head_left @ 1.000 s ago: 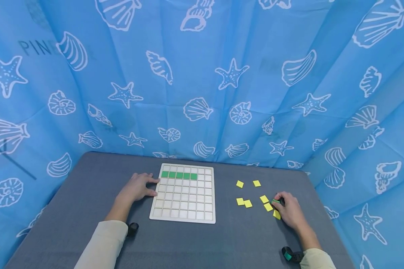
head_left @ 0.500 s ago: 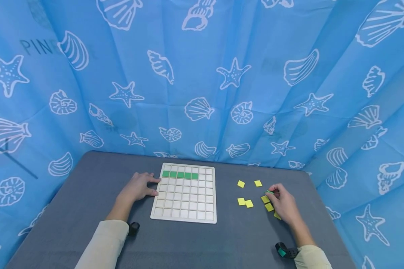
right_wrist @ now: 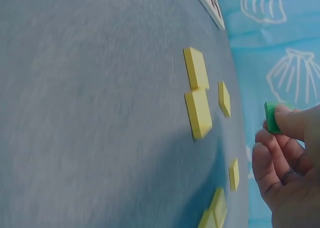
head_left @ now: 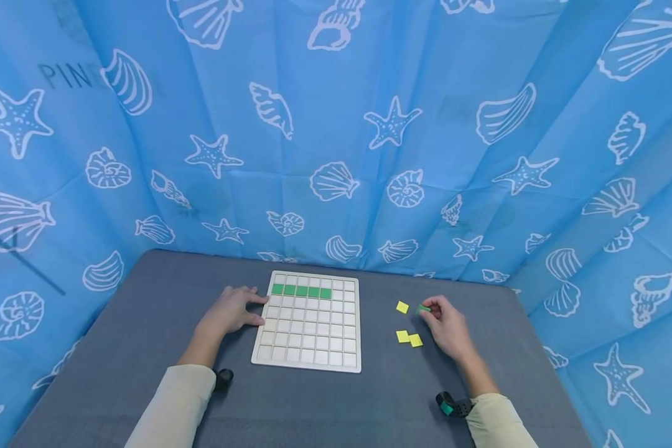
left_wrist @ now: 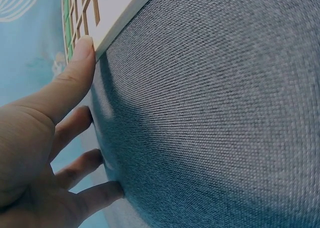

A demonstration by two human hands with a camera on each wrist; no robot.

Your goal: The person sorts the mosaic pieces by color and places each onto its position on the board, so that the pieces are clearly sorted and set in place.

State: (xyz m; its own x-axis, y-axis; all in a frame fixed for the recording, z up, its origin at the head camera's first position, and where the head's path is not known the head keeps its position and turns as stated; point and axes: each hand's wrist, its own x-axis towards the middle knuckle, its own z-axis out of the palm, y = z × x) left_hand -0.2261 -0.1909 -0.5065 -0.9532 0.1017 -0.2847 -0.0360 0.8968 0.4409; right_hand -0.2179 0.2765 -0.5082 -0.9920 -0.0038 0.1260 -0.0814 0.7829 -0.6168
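A white grid board [head_left: 309, 327] lies on the grey table, with several green tiles [head_left: 302, 290] side by side in its second row from the top. My left hand [head_left: 231, 310] is at the board's left edge. In the left wrist view its thumb [left_wrist: 75, 80] touches the board's corner while the other fingers, spread, rest on the cloth. Right of the board, my right hand [head_left: 447, 325] pinches a green square tile [right_wrist: 271, 117] between thumb and fingers, raised above the table. Yellow tiles [head_left: 402, 307] lie beside and below it; some are hidden by the hand in the head view.
Two yellow tiles [head_left: 409, 338] touch each other between the board and the right hand. Grey cloth [head_left: 336, 410] covers the table. A blue curtain with shell prints [head_left: 336, 137] hangs behind and along both sides.
My right hand has lifted the green tile from among the yellow tiles and carried it left and away from me. The left hand stays at the board.
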